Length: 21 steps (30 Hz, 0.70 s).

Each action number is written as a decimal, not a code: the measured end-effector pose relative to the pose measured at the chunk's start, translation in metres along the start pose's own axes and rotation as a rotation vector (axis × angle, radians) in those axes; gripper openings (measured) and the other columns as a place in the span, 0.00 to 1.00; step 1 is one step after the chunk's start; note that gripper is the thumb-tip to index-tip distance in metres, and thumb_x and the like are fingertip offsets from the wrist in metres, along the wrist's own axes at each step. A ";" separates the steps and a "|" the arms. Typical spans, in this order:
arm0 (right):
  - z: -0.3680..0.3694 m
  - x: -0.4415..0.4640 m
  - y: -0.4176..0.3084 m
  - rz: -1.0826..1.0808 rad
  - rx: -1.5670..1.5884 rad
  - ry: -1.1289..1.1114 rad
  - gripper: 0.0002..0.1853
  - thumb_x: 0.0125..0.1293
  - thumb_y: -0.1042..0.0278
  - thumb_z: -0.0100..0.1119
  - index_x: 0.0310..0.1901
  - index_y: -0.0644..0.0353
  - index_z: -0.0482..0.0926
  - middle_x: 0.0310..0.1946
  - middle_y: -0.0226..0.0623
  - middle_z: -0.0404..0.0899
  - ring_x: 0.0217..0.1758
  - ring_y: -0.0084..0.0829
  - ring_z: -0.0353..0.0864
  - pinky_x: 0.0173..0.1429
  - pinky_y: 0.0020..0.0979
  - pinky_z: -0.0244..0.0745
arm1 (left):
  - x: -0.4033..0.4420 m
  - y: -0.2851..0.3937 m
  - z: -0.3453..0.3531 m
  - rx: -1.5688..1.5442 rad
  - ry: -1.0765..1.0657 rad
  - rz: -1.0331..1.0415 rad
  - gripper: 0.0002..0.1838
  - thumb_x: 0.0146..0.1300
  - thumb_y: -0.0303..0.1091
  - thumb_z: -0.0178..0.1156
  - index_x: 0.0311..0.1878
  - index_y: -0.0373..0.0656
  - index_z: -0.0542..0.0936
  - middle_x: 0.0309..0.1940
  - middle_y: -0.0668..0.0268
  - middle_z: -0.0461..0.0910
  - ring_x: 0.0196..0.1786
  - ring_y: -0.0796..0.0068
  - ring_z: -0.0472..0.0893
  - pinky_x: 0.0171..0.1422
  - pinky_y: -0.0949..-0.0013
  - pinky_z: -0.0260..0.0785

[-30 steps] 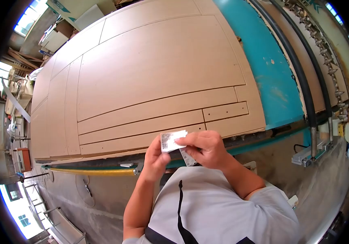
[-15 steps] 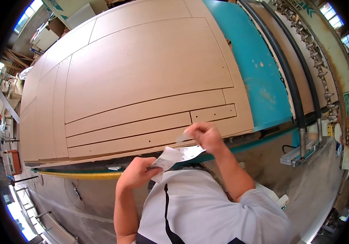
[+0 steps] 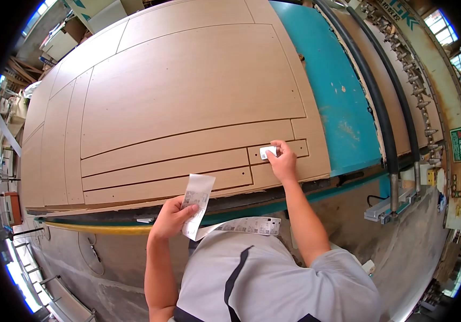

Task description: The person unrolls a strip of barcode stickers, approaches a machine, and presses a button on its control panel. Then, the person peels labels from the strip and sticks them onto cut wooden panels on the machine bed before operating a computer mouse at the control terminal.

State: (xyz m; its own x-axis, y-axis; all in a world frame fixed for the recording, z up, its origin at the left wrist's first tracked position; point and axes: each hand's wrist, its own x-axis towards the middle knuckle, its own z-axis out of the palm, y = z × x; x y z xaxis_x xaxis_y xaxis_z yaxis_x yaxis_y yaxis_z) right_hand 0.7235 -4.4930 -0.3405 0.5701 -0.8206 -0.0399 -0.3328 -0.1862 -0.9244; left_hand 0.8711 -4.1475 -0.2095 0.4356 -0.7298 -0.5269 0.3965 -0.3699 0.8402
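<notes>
My left hand (image 3: 174, 216) is closed on a long strip of printed labels (image 3: 199, 194), which bends at the bottom and trails right across my shirt. Between the fingers of my right hand (image 3: 283, 161) is a small white label (image 3: 267, 152). That label is over a small rectangular piece (image 3: 293, 147) cut in the large wooden board (image 3: 198, 86); whether it touches the surface I cannot tell. Dark cut lines and small holes mark the board around it.
Right of the board lies a turquoise surface (image 3: 343, 102), with black hoses (image 3: 378, 80) and a machine beam (image 3: 429, 59) beyond. A yellow tube (image 3: 99, 229) runs along the near edge at the left. Metal brackets (image 3: 383, 209) stand at the lower right.
My right hand has moved away from the strip, out over the board with a small label. My left hand holds the strip more upright, and its free end now hangs to the right.
</notes>
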 end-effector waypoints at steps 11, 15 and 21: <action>-0.005 -0.004 -0.035 -0.069 -0.766 0.019 0.44 0.57 0.52 0.78 0.71 0.59 0.69 0.63 0.46 0.76 0.66 0.44 0.76 0.65 0.46 0.72 | 0.005 -0.005 0.006 -0.103 0.139 0.020 0.10 0.76 0.33 0.61 0.46 0.34 0.83 0.34 0.74 0.82 0.34 0.87 0.75 0.39 0.76 0.71; 0.001 -0.050 -0.016 -0.428 -0.845 -0.294 0.54 0.67 0.30 0.58 0.81 0.63 0.53 0.83 0.46 0.52 0.86 0.44 0.49 0.84 0.56 0.42 | 0.007 0.006 0.013 -0.151 0.179 0.088 0.10 0.77 0.33 0.60 0.51 0.35 0.80 0.36 0.73 0.81 0.37 0.87 0.76 0.42 0.76 0.71; -0.001 -0.059 -0.028 -0.237 -1.091 -0.308 0.54 0.68 0.22 0.47 0.80 0.62 0.57 0.81 0.46 0.58 0.86 0.41 0.52 0.87 0.54 0.36 | 0.008 0.004 0.021 -0.122 0.250 0.143 0.10 0.77 0.32 0.59 0.53 0.35 0.80 0.38 0.70 0.83 0.38 0.86 0.77 0.43 0.75 0.72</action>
State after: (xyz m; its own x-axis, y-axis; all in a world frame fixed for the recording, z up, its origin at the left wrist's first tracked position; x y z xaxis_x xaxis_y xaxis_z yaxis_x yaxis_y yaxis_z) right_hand 0.6980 -4.4402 -0.3117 0.8141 -0.5639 -0.1386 -0.5785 -0.8084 -0.1089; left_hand 0.8590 -4.1672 -0.2073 0.6729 -0.6003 -0.4322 0.4040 -0.1912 0.8946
